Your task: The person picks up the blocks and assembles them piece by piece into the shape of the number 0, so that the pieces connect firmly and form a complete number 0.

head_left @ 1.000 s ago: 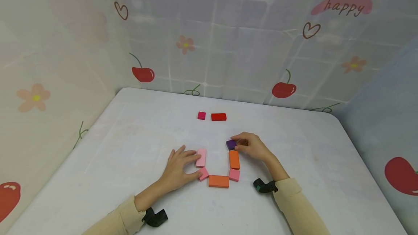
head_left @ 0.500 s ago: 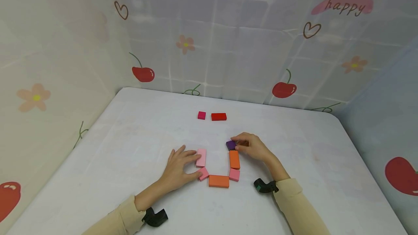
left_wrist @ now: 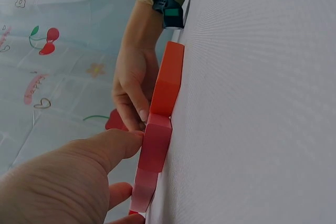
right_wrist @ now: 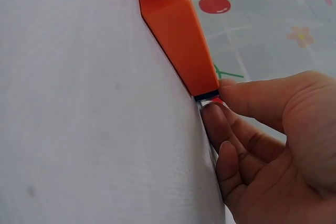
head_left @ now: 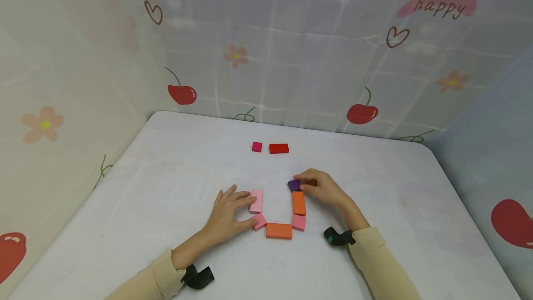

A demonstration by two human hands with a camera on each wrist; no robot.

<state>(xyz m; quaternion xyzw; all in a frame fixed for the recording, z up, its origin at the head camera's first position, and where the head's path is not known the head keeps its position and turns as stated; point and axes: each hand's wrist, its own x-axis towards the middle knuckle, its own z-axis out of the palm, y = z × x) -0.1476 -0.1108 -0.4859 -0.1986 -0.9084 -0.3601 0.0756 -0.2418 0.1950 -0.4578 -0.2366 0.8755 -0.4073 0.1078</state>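
Note:
At the far end of the right side of a U of blocks, my right hand (head_left: 322,186) pinches a small purple block (head_left: 294,185) between thumb and fingers. It sits against an upright-running orange block (head_left: 299,203), with a pink square block (head_left: 298,222) below that. My left hand (head_left: 226,212) lies with fingers spread on the left side. Its thumb touches a pink square block (left_wrist: 156,142), and a fingertip rests on a light pink rectangular block (head_left: 256,201). Another orange block (head_left: 279,231) forms the near side. In the right wrist view, the purple block is mostly hidden behind the orange one.
Farther back on the white table (head_left: 187,152) lie a magenta square block (head_left: 257,147) and a red rectangular block (head_left: 279,148). Printed curtains (head_left: 291,73) rise behind the table and along both sides. Each wrist carries a black camera mount.
My right fingers shift the purple block very slightly left while keeping their pinch. The left hand and the other blocks stay in place.

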